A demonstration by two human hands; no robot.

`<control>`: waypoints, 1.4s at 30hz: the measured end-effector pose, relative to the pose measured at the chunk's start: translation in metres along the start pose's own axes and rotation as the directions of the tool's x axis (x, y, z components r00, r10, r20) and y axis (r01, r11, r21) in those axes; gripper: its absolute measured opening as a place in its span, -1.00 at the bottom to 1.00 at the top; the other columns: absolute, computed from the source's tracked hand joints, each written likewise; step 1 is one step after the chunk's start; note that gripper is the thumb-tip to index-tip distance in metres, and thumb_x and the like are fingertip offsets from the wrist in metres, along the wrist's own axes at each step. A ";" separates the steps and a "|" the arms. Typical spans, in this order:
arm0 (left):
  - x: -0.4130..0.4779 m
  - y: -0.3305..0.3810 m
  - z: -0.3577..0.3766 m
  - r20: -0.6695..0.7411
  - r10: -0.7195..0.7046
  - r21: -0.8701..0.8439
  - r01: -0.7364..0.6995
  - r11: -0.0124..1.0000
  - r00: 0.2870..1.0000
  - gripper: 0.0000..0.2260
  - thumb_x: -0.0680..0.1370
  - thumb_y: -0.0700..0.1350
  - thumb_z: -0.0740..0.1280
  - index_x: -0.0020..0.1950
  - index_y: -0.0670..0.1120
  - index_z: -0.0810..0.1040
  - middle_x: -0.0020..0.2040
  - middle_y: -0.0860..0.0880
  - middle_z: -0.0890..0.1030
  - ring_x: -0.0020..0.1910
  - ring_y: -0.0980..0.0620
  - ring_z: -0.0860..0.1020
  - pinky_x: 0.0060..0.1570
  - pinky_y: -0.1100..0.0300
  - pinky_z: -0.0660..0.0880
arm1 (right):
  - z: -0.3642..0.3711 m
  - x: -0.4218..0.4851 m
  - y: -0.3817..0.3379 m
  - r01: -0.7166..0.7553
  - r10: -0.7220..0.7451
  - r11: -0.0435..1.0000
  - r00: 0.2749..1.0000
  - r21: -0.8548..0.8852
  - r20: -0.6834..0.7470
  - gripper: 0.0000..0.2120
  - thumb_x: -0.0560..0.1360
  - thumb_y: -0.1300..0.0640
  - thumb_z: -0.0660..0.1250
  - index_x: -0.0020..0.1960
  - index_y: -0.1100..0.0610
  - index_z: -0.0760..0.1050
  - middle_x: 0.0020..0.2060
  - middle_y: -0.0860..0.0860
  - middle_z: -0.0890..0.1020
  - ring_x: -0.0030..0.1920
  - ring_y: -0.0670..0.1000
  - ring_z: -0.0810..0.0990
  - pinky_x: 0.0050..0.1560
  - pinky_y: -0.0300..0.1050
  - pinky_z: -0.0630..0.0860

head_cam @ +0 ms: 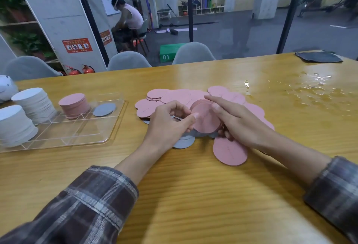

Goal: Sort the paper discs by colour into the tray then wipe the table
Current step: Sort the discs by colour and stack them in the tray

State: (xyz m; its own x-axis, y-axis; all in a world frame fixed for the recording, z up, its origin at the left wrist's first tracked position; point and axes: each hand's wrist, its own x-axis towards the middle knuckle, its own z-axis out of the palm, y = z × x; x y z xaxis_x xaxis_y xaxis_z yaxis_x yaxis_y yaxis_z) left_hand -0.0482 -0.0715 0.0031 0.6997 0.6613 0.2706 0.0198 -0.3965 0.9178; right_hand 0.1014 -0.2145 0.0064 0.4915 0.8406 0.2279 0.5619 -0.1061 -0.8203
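Our left hand (pixel 170 122) + right hand (pixel 238 123): fingers (pixel 219 101) clamped on pink stack (pixel 206 121). Risk: grey discs (pixel 184 143) beneath ride along into tray (pixel 77 129). Puddle (pixel 313 89) nearby, we cd soak loose discs (pixel 174 94).

Pink discs (pixel 178 95), a grey disc (pixel 104 109), white stacks (pixel 33 102), plaid sleeve (pixel 93 201).

Dim, even indoor light, glare on the wet table (pixel 310 89), edges bowed and sleeves (pixel 87 205) blurred.

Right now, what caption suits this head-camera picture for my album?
Left hand and right hand hold round pink paper discs over the heap on a wooden table, clear plastic tray nearby.
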 end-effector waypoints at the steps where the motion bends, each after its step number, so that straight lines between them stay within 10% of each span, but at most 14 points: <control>1: -0.001 0.002 0.001 -0.001 0.000 0.000 0.000 1.000 1.000 -0.81 0.50 -0.14 0.58 -0.08 -0.20 0.63 -0.23 -0.10 0.71 -0.31 -0.04 0.71 -0.07 -0.14 0.69 | 0.001 -0.001 -0.001 0.009 -0.009 1.000 1.000 -0.022 0.014 -0.61 0.71 -0.04 0.12 0.52 -0.10 0.39 -0.40 -0.27 0.58 -0.43 -0.18 0.54 -0.28 -0.29 0.48; 8: -0.011 0.011 0.006 0.035 0.165 0.243 -0.168 0.955 0.986 -0.78 0.47 -0.03 0.60 -0.21 -0.08 0.61 -0.33 0.00 0.66 -0.35 0.05 0.62 -0.31 0.31 0.48 | -0.013 0.002 -0.002 0.093 -0.108 0.946 0.994 -0.311 -0.030 -0.54 0.70 0.03 0.19 0.59 0.00 0.29 0.27 -0.05 0.60 0.26 -0.04 0.52 0.11 -0.29 0.30; 18: -0.021 0.012 0.015 0.378 0.168 0.399 -0.324 0.858 0.911 -0.69 0.35 0.16 0.65 -0.03 0.06 0.69 -0.09 0.15 0.54 -0.10 0.32 0.48 -0.14 0.49 0.33 | -0.030 0.006 0.002 0.124 -0.170 0.880 0.984 -0.459 -0.059 -0.52 0.71 0.09 0.17 0.62 0.07 0.23 0.44 0.05 0.50 0.41 0.08 0.43 0.26 -0.26 0.26; 22: -0.020 0.015 0.008 0.390 0.110 0.381 -0.269 0.884 0.914 -0.74 0.37 0.08 0.65 -0.01 0.06 0.73 -0.06 0.08 0.61 -0.11 0.18 0.50 -0.14 0.46 0.38 | -0.028 0.006 0.009 0.102 -0.105 0.847 0.994 -0.521 0.022 -0.49 0.71 0.03 0.12 0.64 -0.01 0.11 0.48 0.07 0.41 0.46 0.14 0.36 0.43 0.08 0.32; 33: -0.006 0.009 -0.007 0.200 0.148 0.122 -0.175 0.977 0.968 -0.83 0.46 -0.21 0.60 -0.02 -0.02 0.71 -0.15 0.03 0.70 -0.18 -0.04 0.65 -0.07 0.13 0.61 | -0.028 0.004 0.004 0.128 -0.127 0.919 0.992 -0.373 0.025 -0.53 0.70 0.05 0.21 0.60 -0.06 0.28 0.03 -0.23 0.54 -0.05 -0.28 0.39 -0.01 -0.52 0.28; 37: -0.007 0.007 -0.004 0.079 0.232 0.152 -0.242 0.958 0.969 -0.82 0.43 -0.19 0.61 -0.03 0.03 0.74 -0.16 0.01 0.68 -0.17 0.06 0.65 -0.03 0.17 0.58 | -0.023 0.001 0.002 0.102 -0.075 0.949 0.992 -0.297 0.100 -0.55 0.71 0.03 0.18 0.59 -0.15 0.27 -0.35 -0.39 0.53 -0.22 -0.38 0.50 -0.12 -0.42 0.37; 42: -0.005 0.007 0.002 -0.020 0.398 0.216 -0.385 0.897 0.917 -0.80 0.39 -0.19 0.64 -0.05 -0.09 0.72 -0.17 0.07 0.71 -0.15 0.06 0.67 -0.12 0.26 0.59 | -0.020 -0.001 -0.003 0.098 -0.056 0.958 0.985 -0.269 0.161 -0.55 0.73 0.02 0.08 0.61 -0.16 0.22 -0.30 -0.40 0.54 -0.22 -0.35 0.51 -0.08 -0.32 0.36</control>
State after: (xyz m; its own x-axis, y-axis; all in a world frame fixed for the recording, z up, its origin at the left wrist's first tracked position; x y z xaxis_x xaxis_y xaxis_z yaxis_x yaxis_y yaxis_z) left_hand -0.0499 -0.0789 0.0072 0.6353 0.4611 0.6195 -0.0972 -0.7481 0.6564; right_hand 0.1122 -0.2258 0.0193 0.3458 0.9196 0.1863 0.7658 -0.1619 -0.6223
